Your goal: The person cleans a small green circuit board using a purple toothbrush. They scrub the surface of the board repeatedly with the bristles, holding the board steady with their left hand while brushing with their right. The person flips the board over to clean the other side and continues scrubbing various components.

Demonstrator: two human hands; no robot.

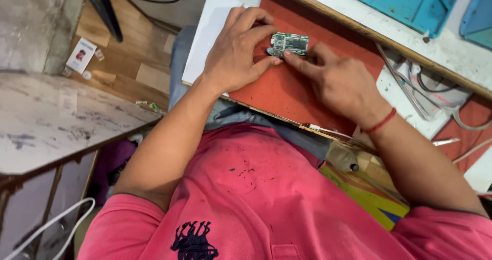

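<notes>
A small green circuit board point(290, 43) lies on a red mat point(287, 93) near the far edge of the table point(451, 55), and both hands are on it. The left hand point(237, 50) curls over the board's left end, thumb and fingers pinched closed on its edge. The right hand point(341, 83) rests on the mat just beside it, index finger stretched out and pressing against the board's lower edge, the other fingers loosely bent; a red thread band point(382, 121) circles that wrist. A blue mat point(410, 1) sits farther back, and grey cables point(435, 93) lie to the right.
</notes>
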